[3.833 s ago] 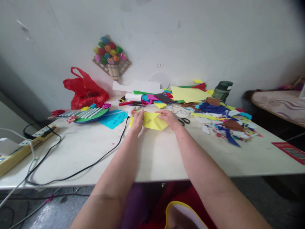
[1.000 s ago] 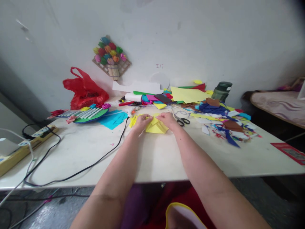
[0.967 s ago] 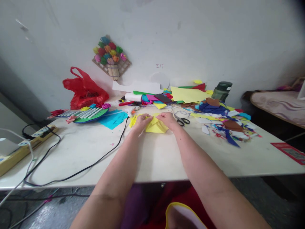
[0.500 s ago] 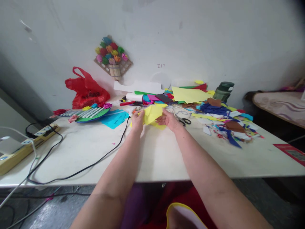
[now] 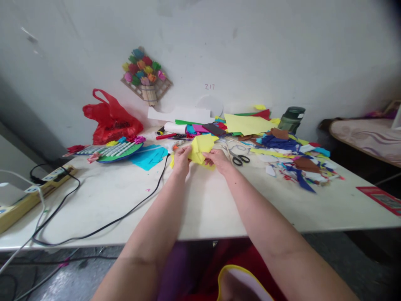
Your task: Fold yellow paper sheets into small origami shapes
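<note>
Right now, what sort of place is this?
Probably a home craft corner: a table strewn with paper scraps and scissors, a paper-flower piece on the wall, and both hands folding yellow paper.

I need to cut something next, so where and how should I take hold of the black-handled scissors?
Take the scissors by the two black handle loops, coming in from the right, near side. The loops point towards the table's front edge and lie bare, while the blades run back to the paper pile. They lie flat, just right of the right hand.
</note>
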A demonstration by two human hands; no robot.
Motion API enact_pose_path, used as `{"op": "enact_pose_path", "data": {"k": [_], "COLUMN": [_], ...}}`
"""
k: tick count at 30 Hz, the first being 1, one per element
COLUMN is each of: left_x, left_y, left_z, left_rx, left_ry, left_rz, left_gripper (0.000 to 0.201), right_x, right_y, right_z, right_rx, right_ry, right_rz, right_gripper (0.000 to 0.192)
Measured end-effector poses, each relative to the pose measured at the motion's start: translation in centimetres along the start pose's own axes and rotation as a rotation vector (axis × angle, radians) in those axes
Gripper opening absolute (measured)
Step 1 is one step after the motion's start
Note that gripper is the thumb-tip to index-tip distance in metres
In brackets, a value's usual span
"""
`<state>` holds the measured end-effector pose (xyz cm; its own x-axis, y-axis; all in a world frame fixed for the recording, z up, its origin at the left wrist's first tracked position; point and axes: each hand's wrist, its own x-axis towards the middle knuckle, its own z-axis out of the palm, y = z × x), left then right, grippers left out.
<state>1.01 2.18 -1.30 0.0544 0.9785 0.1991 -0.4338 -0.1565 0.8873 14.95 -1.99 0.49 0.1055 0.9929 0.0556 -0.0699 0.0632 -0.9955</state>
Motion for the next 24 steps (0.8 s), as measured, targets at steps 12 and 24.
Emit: {"op": "enact_pose_path", "data": {"k": [12,24], "left_x": [0.0,0.1], "left_y": [0.1,0.7], "left_z": [0.0,-1.0], "left_rx": [0.202,0.290], "left_ry": [-0.002,-0.151], "left_rz": [-0.025,-0.016], "left_gripper": [0.037,0.028], "right_x": [0.6,0.3], "right_y": [0.2,-0.2], "right_z": [-1.4,-2.1], "right_rx": [-0.075,-0.200], "right_ry": [-0.067,-0.176], "right_rz": [-0.034,-0.002], "right_gripper": [0.029,0.033]}}
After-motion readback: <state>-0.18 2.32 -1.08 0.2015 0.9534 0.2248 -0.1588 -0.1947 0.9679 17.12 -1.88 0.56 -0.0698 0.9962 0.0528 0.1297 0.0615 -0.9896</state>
